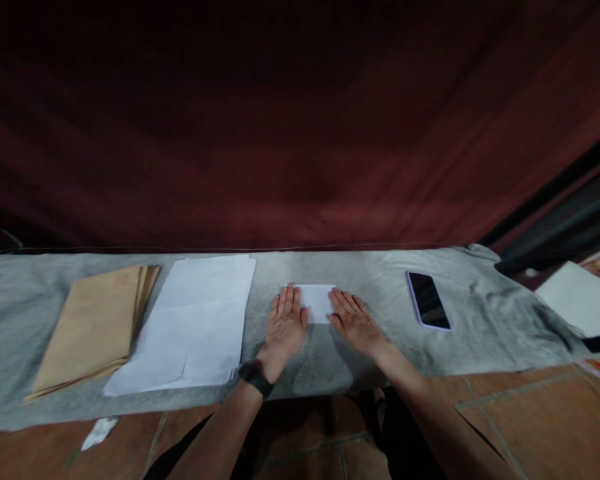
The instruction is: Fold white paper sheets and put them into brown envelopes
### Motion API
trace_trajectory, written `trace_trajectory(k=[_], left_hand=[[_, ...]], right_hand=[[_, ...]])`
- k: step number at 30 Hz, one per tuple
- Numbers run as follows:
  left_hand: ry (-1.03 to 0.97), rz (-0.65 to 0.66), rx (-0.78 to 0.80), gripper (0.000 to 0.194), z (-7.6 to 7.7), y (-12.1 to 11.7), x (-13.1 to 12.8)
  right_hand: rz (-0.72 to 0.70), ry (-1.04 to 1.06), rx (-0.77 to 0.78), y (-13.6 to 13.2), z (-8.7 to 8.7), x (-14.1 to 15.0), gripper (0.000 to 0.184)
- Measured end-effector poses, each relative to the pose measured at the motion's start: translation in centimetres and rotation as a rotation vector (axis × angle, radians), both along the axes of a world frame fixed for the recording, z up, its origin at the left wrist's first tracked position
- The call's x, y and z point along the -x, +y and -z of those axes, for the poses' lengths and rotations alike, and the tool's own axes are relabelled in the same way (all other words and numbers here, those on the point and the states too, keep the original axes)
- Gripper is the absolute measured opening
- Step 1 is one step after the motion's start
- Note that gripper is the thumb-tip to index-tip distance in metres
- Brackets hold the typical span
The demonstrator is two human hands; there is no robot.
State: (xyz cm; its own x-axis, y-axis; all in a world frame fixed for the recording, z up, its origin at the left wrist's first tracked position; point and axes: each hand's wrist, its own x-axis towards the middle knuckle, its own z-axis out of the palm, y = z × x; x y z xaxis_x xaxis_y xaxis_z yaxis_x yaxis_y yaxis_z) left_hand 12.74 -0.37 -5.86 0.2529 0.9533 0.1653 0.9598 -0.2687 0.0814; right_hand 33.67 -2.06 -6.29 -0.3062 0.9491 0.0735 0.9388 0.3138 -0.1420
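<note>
While the left hand (286, 325) and right hand (356, 325) lie palm-down with straight, flat fingers gripping nothing, the small white paper (317, 305) sits between and seemingly partly under them on the grey cloth (365, 270), touched at either side, so neither is nearer. Its long axis may run from hand to hand, though its covered ends leave that uncertain.

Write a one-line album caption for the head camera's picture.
Left hand and right hand frame a small white paper, between larger white sheets and a phone.
</note>
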Motion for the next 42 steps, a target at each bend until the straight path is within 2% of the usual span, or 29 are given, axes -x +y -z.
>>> trace_trajectory(k=[5, 9, 12, 15, 19, 31, 37, 42], left_hand=[[0.038, -0.074, -0.007, 0.06, 0.1, 0.1, 0.7], [0.04, -0.084, -0.053, 0.058, -0.3, -0.1, 0.4], [0.027, 0.005, -0.067, 0.057, -0.6, -0.6, -0.1], [0.04, 0.118, -0.019, 0.058, -0.5, -0.9, -0.5], [0.064, 0.146, 0.028, 0.06, 0.0, -0.9, -0.4], [0.038, -0.027, 0.005, 0.058, 0.0, 0.4, 0.8], [0.032, -0.05, 0.004, 0.058, -0.3, 0.1, 1.5], [0.041, -0.056, 0.017, 0.057, -0.6, -0.2, 2.2]], right_hand=[[0.047, -0.001, -0.03, 0.3, 0.0, -0.6, 0.057], [0.035, 0.067, -0.086, 0.2, -0.8, 0.7, 0.058], [-0.042, 0.146, -0.101, -0.2, -1.3, 2.8, 0.058], [-0.107, 0.196, -0.09, -0.7, -1.1, 4.9, 0.058], [-0.097, 0.197, -0.078, -0.6, -0.2, 6.0, 0.057], [0.051, 0.099, -0.098, 1.5, 0.5, 5.1, 0.059], [0.109, 0.1, -0.137, 1.4, 1.0, 3.7, 0.059], [0.133, 0.057, -0.108, 1.3, 0.9, 2.1, 0.059]])
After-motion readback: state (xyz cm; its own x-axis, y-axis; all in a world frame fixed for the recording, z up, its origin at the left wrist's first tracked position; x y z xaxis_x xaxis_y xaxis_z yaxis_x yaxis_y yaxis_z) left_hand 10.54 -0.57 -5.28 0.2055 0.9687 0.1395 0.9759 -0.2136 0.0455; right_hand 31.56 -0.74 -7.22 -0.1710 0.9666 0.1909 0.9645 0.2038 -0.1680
